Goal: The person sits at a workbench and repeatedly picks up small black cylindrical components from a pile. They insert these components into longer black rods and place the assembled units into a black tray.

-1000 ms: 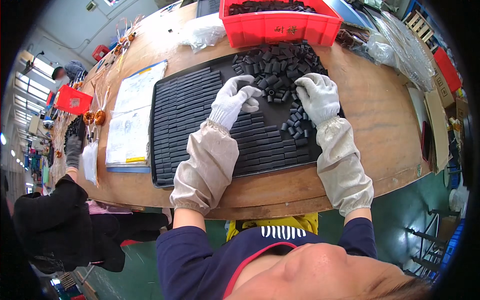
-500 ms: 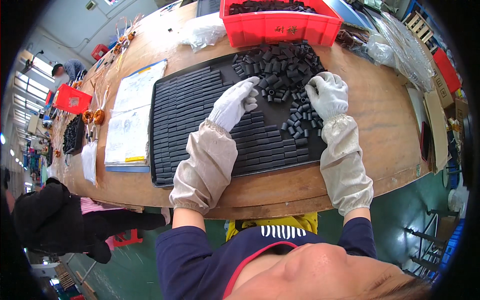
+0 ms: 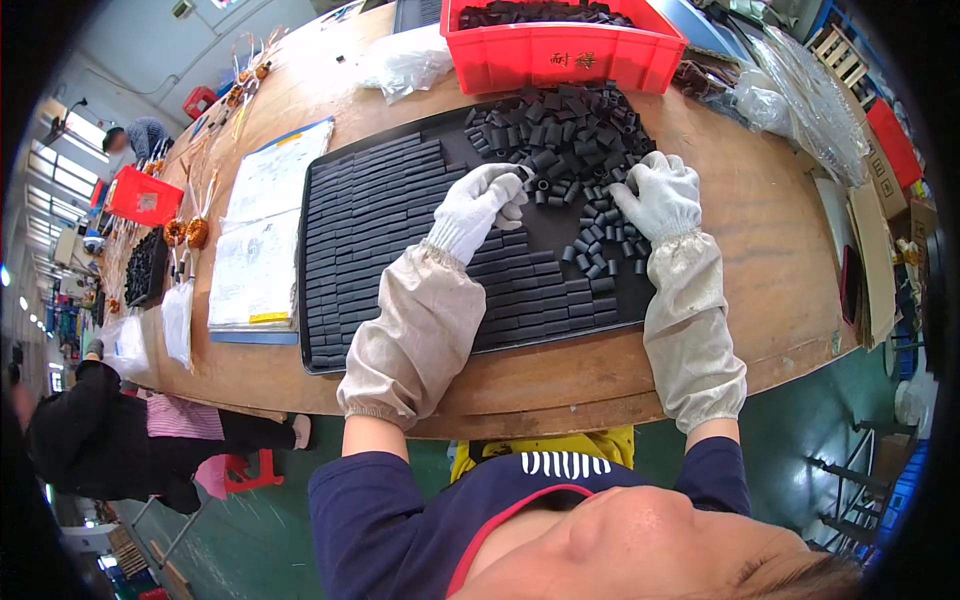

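A shallow black tray (image 3: 309, 350) lies before me. Its left and front parts hold close rows of short black tubes (image 3: 380, 220), laid end to end. Loose black tubes (image 3: 570, 130) are heaped at the tray's far right, with several scattered nearer. Over the inner end of the rows, my gloved left hand (image 3: 480, 207) has its fingers bent together at the heap's left edge; what the fingertips pinch is not plain. My gloved right hand (image 3: 664, 197) is at the heap's right side, fingers curled in and thumb toward the loose tubes. Its grip is partly hidden.
Behind the tray stands a red bin (image 3: 565, 58) of black pieces. Papers on a clipboard (image 3: 262, 235) lie left of the tray, and a clear plastic bag (image 3: 405, 65) beyond it. Copper-wound coils (image 3: 197, 234) sit farther left. A person in black (image 3: 100, 430) is at the table's left.
My left hand has shifted slightly right and its fingers have bent inward. My right hand has moved slightly, its thumb a little apart from before. The person at left has reached toward the table.
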A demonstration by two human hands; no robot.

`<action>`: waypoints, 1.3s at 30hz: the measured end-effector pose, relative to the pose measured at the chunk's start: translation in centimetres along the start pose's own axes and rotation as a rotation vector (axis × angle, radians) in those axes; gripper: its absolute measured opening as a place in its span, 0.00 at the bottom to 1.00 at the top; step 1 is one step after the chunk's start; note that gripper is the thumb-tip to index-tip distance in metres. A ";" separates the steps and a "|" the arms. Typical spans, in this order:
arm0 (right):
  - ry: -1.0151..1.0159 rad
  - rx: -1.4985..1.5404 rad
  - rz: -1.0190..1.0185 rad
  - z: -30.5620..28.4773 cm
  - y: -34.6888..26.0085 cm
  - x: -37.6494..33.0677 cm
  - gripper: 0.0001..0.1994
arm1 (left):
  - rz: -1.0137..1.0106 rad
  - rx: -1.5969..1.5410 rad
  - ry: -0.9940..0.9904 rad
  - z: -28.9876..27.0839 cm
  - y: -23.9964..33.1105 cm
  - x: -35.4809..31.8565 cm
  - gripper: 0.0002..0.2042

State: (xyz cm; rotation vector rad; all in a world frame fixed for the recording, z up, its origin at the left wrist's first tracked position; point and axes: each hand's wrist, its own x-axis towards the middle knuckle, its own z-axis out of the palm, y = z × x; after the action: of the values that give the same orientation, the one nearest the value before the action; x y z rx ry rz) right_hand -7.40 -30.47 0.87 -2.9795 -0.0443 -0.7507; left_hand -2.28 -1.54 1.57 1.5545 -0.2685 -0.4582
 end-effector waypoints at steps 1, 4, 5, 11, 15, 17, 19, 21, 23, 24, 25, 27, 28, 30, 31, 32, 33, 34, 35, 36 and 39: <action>0.071 0.027 -0.007 0.0 -0.1 0.2 0.14 | 0.002 0.024 0.004 0.1 0.0 0.0 0.15; 0.259 0.205 -0.047 -0.2 -0.8 0.6 0.09 | 0.019 0.114 0.035 0.9 0.1 -0.3 0.15; 0.306 0.334 -0.075 -0.5 -1.4 0.8 0.08 | 0.032 0.136 0.015 1.0 0.0 -0.3 0.15; 0.245 0.706 -0.280 -1.6 -5.4 0.2 0.07 | -0.014 0.178 -0.113 1.7 0.4 -0.9 0.15; 0.279 0.489 -0.306 -1.4 -5.8 -0.3 0.11 | -0.084 0.182 -0.109 2.4 1.3 -1.3 0.16; 0.283 0.516 -0.333 -1.1 -6.2 -0.4 0.13 | -0.088 0.135 -0.115 2.3 0.6 -1.1 0.17; 0.310 0.560 -0.324 -1.0 -6.5 -0.4 0.14 | -0.085 0.073 -0.116 2.1 0.1 -0.9 0.17; 0.359 0.622 -0.281 -1.2 -6.7 -0.3 0.15 | -0.073 -0.003 -0.112 2.0 -0.1 -0.8 0.18; 0.318 0.639 -0.279 -1.3 -6.5 -0.3 0.14 | -0.087 -0.011 -0.109 2.0 -0.1 -0.8 0.19; 0.298 0.647 -0.280 -1.3 -6.4 -0.3 0.14 | -0.093 -0.014 -0.107 2.0 -0.1 -0.8 0.20; 0.297 0.634 -0.292 -1.3 -6.3 -0.3 0.14 | -0.103 -0.010 -0.112 2.0 -0.2 -0.8 0.20; 0.295 0.607 -0.316 -1.1 -6.2 -0.3 0.14 | -0.122 0.001 -0.122 2.2 -0.2 -0.8 0.20; 0.287 0.606 -0.318 -1.0 -6.2 -0.3 0.13 | -0.118 0.012 -0.129 2.2 -0.1 -0.8 0.20; 0.272 0.604 -0.323 -0.8 -6.1 -0.4 0.13 | -0.110 0.033 -0.143 2.2 0.1 -0.9 0.20; 0.271 0.590 -0.330 -0.7 -6.1 -0.4 0.13 | -0.101 0.046 -0.146 2.2 0.1 -0.9 0.19; 0.269 0.577 -0.337 -0.7 -6.0 -0.4 0.13 | -0.093 0.059 -0.149 2.2 0.0 -0.9 0.19; 0.268 0.566 -0.342 -0.6 -6.0 -0.5 0.13 | -0.086 0.074 -0.151 2.2 0.0 -0.9 0.19; 0.270 0.590 -0.324 -0.5 -6.0 -0.4 0.13 | -0.067 0.101 -0.141 2.1 0.2 -1.0 0.18; 0.272 0.614 -0.305 -0.3 -6.0 -0.3 0.13 | -0.048 0.129 -0.130 1.8 0.6 -1.0 0.17; 0.274 0.636 -0.284 -0.2 -5.9 -0.2 0.13 | 0.100 0.189 -0.069 1.4 0.7 -0.6 0.14; 0.299 0.612 -0.169 0.1 -5.6 -0.4 0.14 | 0.506 0.731 0.385 -1.7 0.6 0.7 0.13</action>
State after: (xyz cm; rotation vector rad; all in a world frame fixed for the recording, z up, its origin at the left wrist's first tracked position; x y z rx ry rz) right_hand -7.95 -24.88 0.95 -2.2848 -0.4289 -0.9796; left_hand -0.86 -0.37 2.08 2.1474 -0.5488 0.3865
